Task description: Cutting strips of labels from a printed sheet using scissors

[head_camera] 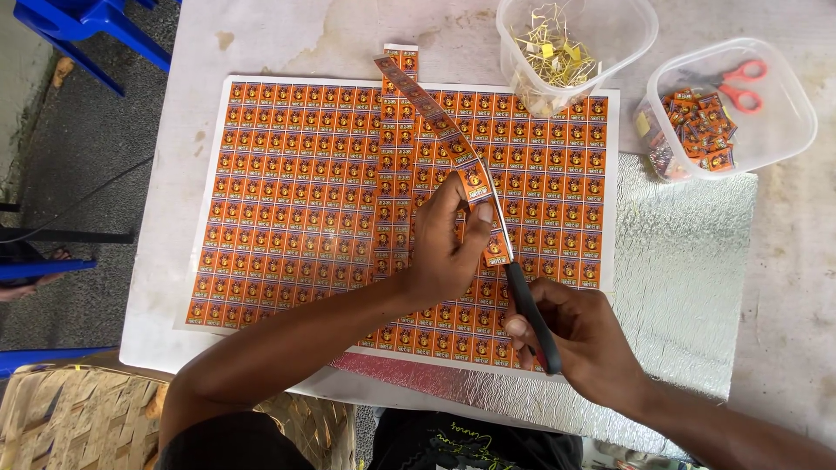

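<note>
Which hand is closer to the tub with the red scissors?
Right. The right hand lies below the tub, on its side of the sheet; the left hand is farther left.

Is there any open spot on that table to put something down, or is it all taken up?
Bare table shows along the far edge, left of the tub of yellow bits, and on the right below the tub with the red scissors. The silver sheet is uncovered there too. The middle is crowded: the orange label sheet, the left hand and right hand cutting a strip.
</note>
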